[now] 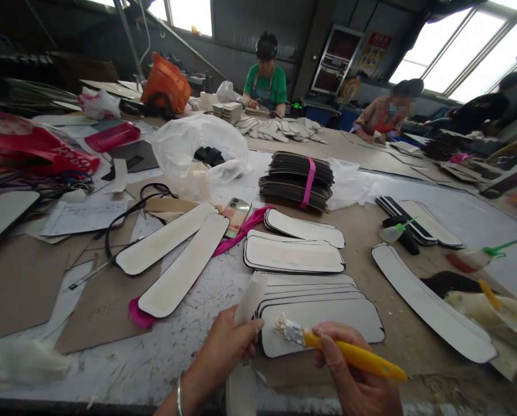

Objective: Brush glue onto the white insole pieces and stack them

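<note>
My right hand (343, 367) grips a paintbrush (358, 358) by its yellow handle. Its bristles, caked with something whitish, are over the front piece of a fanned stack of white, dark-edged strips (323, 320); whether they touch cannot be told. Pinched in my left hand (228, 346) is a pale, narrow strip (247, 297) that runs above and below the fingers, at the stack's left end. Behind lie two more small stacks of white strips (293, 254). A pair of long white strips (183, 268) lies to the left on magenta cloth (142, 315).
A dark bundle tied with a pink band (309, 182) stands behind, beside a white plastic bag (202, 138). A phone (236, 216) lies mid-table. Green-tipped bottles (392, 231), a curved white strip (432, 303) and a glue-smeared container (488, 309) are rightward. Co-workers (265, 84) sit across.
</note>
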The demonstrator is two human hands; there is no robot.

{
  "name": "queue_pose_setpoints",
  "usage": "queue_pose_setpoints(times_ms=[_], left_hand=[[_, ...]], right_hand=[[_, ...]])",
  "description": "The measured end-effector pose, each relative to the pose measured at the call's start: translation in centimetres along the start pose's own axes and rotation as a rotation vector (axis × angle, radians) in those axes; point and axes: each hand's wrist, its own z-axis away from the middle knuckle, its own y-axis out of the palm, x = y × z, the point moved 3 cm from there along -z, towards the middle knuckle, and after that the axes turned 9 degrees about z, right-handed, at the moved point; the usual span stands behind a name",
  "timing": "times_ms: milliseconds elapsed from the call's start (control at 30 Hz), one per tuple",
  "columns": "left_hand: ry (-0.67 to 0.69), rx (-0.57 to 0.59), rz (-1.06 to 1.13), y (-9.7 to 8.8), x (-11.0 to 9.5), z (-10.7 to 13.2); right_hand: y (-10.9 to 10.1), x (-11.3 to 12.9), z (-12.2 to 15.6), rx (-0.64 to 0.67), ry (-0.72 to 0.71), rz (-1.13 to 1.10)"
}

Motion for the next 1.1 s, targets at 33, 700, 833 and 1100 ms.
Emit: queue_pose_setpoints(times_ms=[33,700,833,1100], left_hand=[[0.001,0.002,-0.002,0.0,0.0,0.0],[0.02,-0.037,-0.093,0.0,0.4,0.0],[0.042,-0.071,-0.104,0.2,0.4,0.3],[0.078,-0.122,-0.06,0.5,0.1,0.8]], right_hand=[[0.1,0.2,0.0,0.002,-0.007,-0.012],[-8.9,-4.7,-2.1,-0.244,-0.366,0.619],[-9.9,-4.5,-2.3,-0.258,-0.416,0.684],[-9.2,-4.0,-0.8,-0.242,-0.533,0.692]])
